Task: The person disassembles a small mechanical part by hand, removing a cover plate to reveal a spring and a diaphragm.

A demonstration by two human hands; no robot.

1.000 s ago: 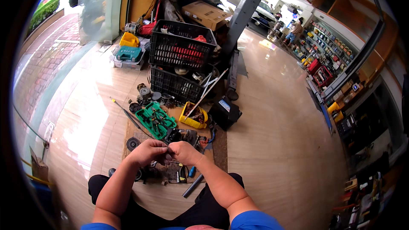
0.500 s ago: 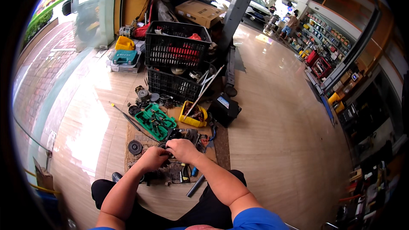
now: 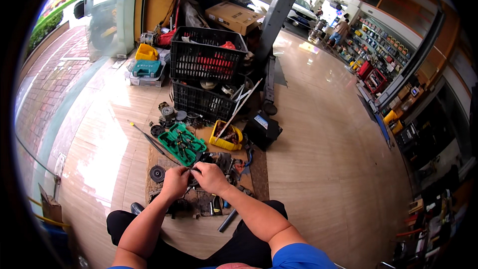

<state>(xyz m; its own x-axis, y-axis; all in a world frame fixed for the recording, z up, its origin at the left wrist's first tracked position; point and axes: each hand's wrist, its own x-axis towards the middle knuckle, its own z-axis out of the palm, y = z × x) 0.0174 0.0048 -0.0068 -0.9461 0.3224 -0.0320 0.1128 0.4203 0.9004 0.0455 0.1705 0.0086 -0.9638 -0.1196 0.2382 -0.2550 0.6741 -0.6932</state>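
My left hand and my right hand meet over a piece of cardboard, fingers closed round something small and dark that I cannot make out. Just beyond them lie an open green tool case with pliers-like tools and some dark mechanical parts. A round black grooved wheel rests left of my left hand. A yellow-handled tool and a grey tube lie below my right hand.
A yellow bin and black battery sit ahead, before stacked black crates and a metal post. Tool boxes stand left by a glass door. Shelves line the right, where a person works.
Over the last second my hands dipped slightly and shifted. In the last half second my left hand rose toward my right, so both now meet more level at the fingertips.
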